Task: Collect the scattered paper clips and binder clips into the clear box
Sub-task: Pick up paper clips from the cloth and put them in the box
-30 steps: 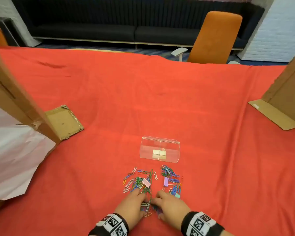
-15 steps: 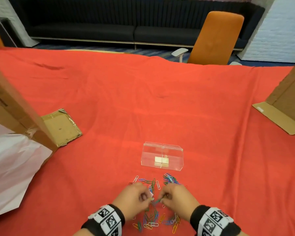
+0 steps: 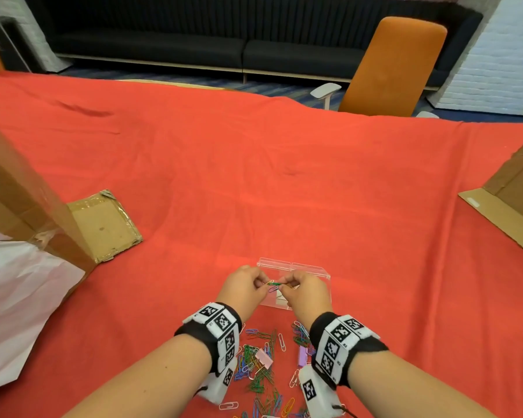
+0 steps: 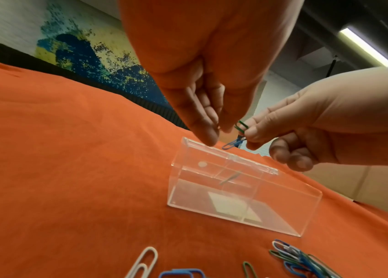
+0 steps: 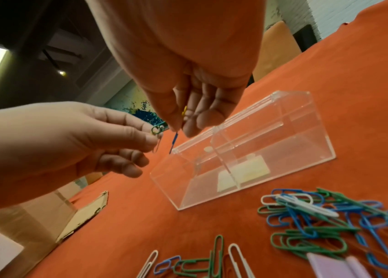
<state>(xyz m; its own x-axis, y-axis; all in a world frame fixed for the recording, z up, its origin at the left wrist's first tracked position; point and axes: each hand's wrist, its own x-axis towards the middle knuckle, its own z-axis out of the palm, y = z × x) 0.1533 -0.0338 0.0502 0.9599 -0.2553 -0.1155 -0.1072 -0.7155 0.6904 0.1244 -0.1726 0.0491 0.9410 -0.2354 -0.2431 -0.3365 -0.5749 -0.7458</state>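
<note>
plastic-coated wire, the paper clips (image 3: 261,362) lie heaped on the red cloth (image 3: 284,176) nearest the wrists: blue, green, white, light and springy, apt to hook together, so best pinched a few at a time by their loops. two pastel binder clips (image 3: 264,358) sit among them, stiffer and easier to take by the body. beyond, the left hand (image 3: 245,287) and right hand (image 3: 303,292) meet, both pinching a small tangle of clips (image 3: 273,285) just above the clear box (image 4: 240,191), which looks almost empty.
</note>
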